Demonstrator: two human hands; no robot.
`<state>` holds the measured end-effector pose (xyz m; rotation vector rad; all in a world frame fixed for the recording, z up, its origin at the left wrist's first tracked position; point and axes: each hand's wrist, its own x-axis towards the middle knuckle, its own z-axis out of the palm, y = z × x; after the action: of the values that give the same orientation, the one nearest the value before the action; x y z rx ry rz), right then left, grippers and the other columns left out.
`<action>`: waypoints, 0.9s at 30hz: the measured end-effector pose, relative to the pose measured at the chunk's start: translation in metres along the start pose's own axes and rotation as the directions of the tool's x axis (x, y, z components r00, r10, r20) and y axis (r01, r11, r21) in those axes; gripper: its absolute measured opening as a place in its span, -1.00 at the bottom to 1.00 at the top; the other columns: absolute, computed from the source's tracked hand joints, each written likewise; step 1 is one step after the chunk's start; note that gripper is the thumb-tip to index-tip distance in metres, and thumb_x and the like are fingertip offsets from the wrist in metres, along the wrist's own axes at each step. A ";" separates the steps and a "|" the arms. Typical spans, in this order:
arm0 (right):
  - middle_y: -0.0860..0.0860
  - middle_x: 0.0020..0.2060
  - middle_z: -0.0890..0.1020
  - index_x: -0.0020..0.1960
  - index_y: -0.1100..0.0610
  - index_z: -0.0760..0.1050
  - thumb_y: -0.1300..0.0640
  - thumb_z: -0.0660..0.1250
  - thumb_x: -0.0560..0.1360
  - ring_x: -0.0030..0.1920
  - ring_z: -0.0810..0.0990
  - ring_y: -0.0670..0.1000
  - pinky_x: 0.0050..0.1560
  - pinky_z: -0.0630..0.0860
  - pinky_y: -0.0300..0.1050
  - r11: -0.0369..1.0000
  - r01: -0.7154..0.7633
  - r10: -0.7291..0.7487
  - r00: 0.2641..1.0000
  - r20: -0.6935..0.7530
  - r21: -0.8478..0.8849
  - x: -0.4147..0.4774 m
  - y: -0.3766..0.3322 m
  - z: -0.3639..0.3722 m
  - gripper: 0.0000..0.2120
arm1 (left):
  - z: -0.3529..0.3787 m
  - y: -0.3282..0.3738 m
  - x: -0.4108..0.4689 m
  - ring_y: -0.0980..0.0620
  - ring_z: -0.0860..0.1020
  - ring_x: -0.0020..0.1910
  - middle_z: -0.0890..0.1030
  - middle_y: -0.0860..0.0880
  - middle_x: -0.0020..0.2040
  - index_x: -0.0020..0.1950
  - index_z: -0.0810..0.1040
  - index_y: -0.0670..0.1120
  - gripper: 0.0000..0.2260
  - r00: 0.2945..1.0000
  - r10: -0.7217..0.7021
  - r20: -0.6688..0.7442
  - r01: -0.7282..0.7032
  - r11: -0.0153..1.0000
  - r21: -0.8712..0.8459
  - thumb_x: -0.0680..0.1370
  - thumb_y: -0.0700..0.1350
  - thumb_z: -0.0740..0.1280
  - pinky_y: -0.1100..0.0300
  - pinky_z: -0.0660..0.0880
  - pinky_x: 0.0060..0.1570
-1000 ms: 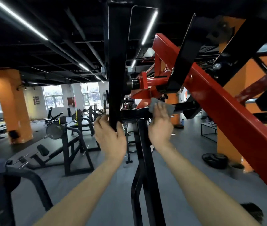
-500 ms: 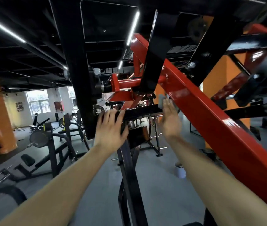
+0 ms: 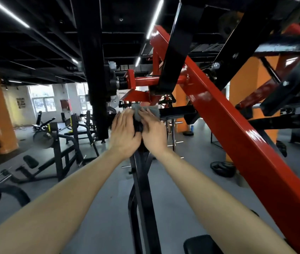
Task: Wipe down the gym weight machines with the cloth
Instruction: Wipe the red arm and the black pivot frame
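Head view shows both of your arms stretched forward to the weight machine, with the grey cloth (image 3: 151, 110) bunched on the black crossbar (image 3: 178, 113), directly under and just beyond your right grip (image 3: 153, 133). That grip lies flat and spread, its fingers (image 3: 146, 117) straight and pressing the cloth onto the bar rather than clutching it. Whether the thumb hooks underneath is hidden. Your left grip (image 3: 125, 132) sits just beside the right, almost touching it, also with extended fingers laid over the bar and the tips meeting the cloth's near left edge. It pinches nothing that you can see, though motion blur softens the detail there. The black upright post (image 3: 142, 180) drops away below both grips, the tall black column (image 3: 93, 79) stands to the left of your left grip, and the sloping red beam (image 3: 237, 136) passes well to the right of your right grip. Judge the cloth as light, soft and limp: it will fold, ride up or slip off a narrow painted bar if you only push it with the fingertips. Take it under the whole palm, or gather a fold between thumb and fingers so it wraps the bar's edges. The steel frame is stiff and glossy, so press firmly, and mind the bracket corners and bolts just beyond your fingertips, where the fabric could snag.
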<state>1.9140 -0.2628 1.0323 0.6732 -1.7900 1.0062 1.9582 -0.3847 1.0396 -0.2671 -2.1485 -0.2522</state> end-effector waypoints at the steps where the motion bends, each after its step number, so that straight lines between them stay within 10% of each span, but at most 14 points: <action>1: 0.01 0.42 0.58 0.41 0.09 0.58 0.30 0.25 0.64 0.49 0.46 -0.05 0.44 0.45 -0.12 1.000 0.014 -0.015 0.999 0.044 0.023 -0.001 -0.007 0.000 -0.61 | -0.005 0.000 -0.008 -0.14 0.24 0.58 0.35 -0.20 0.54 0.55 0.23 -0.20 -0.32 0.999 -0.045 -0.014 0.044 0.995 -0.084 0.42 -0.10 0.16 -0.11 0.08 0.61; 13: 0.04 0.56 0.40 0.54 0.15 0.44 0.32 0.00 0.51 0.57 0.34 0.05 0.27 0.55 -0.17 0.958 0.185 -0.130 0.961 0.246 -0.218 -0.202 0.004 -0.003 -0.37 | 0.000 -0.038 -0.132 -0.07 0.36 0.45 0.39 -0.07 0.42 0.47 0.35 -0.15 -0.36 0.993 -0.089 0.081 0.108 0.956 -0.273 0.38 -0.38 0.30 0.04 0.32 0.48; 27: 0.11 0.66 0.17 0.64 0.23 0.19 0.39 0.11 0.54 0.67 0.07 0.07 0.57 0.30 0.00 0.908 0.303 -0.195 0.917 0.348 -0.290 -0.100 -0.021 0.014 -0.34 | 0.028 -0.036 -0.176 0.04 0.52 0.18 0.44 0.03 0.25 0.36 0.42 -0.06 -0.52 0.959 -0.163 0.231 0.247 0.881 -0.403 0.46 -0.35 0.24 0.01 0.55 0.07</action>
<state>1.9647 -0.2836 0.9449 0.8528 -2.0216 0.4133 2.0221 -0.4284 0.8751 -0.3232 -2.2950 -0.8622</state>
